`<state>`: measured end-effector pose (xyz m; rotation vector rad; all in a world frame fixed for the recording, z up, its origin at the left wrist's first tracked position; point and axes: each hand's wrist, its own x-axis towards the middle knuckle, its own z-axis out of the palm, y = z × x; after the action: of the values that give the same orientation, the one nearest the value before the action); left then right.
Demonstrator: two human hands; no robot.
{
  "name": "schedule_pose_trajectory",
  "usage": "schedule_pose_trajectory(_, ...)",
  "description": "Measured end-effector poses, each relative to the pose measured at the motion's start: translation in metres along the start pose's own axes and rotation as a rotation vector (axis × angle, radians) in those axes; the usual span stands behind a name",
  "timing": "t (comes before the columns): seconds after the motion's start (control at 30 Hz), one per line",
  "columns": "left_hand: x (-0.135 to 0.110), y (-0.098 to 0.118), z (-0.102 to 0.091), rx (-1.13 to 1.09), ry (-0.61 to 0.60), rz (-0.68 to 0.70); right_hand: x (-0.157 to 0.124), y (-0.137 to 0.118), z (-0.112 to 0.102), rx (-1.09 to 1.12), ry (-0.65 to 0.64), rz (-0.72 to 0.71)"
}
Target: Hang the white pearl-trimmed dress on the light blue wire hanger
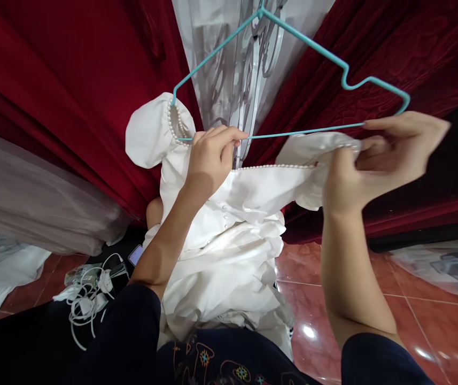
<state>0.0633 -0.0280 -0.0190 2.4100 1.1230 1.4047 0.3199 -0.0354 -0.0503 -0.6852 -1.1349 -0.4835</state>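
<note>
Two hands [211, 158] [407, 155] on one hanger [304, 38], one dress [255, 195].

No text, label, brand or number can be read, the phone screen [135, 255] being too small.

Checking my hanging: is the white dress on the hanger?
Partly: one end of the hanger sits inside the white dress; the other's outside.

The top edge cuts off the hook of the hanger [304, 40], and the left hand [212, 158] hides a stretch of its lower bar [304, 131]. The right hand [403, 160] is blurred. The left forearm [164, 240] partly covers the phone [135, 254].
</note>
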Motion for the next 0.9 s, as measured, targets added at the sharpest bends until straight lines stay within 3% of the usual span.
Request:
schedule_pose_trajectory(0.07, 0.001, -0.002, -0.003, -0.039, -0.011, -0.007, 0.010, 0.032, -0.012, -0.009, 0.082, 0.026)
schedule_pose_trajectory(0.13, 0.001, -0.001, -0.006, -0.079, -0.031, -0.022, 0.021, 0.065, -0.024, -0.028, 0.076, 0.033)
schedule_pose_trajectory(0.23, -0.001, 0.002, -0.008, -0.108, -0.042, -0.043, 0.039, 0.090, -0.033, -0.057, 0.066, 0.023)
schedule_pose_trajectory(0.37, -0.001, 0.002, -0.009, -0.116, -0.042, -0.043, 0.064, 0.061, -0.022, -0.051, -0.013, 0.121)
schedule_pose_trajectory(0.53, -0.001, 0.001, -0.012, -0.129, -0.055, -0.042, 0.093, 0.012, 0.011, -0.126, -0.272, 0.178)
schedule_pose_trajectory(0.67, -0.003, 0.002, -0.014, -0.096, -0.064, -0.034, 0.109, -0.005, 0.040, -0.278, -0.455, 0.271)
schedule_pose_trajectory(0.77, -0.004, 0.003, -0.016, -0.034, -0.046, -0.041, 0.109, -0.016, 0.051, -0.251, -0.612, 0.413)
schedule_pose_trajectory(0.83, -0.005, 0.003, -0.017, -0.018, -0.038, -0.045, 0.100, -0.025, 0.050, -0.107, -0.552, 0.417)
schedule_pose_trajectory(0.9, -0.005, 0.002, -0.017, -0.017, -0.050, -0.046, 0.086, -0.036, 0.044, 0.074, -0.383, 0.287)
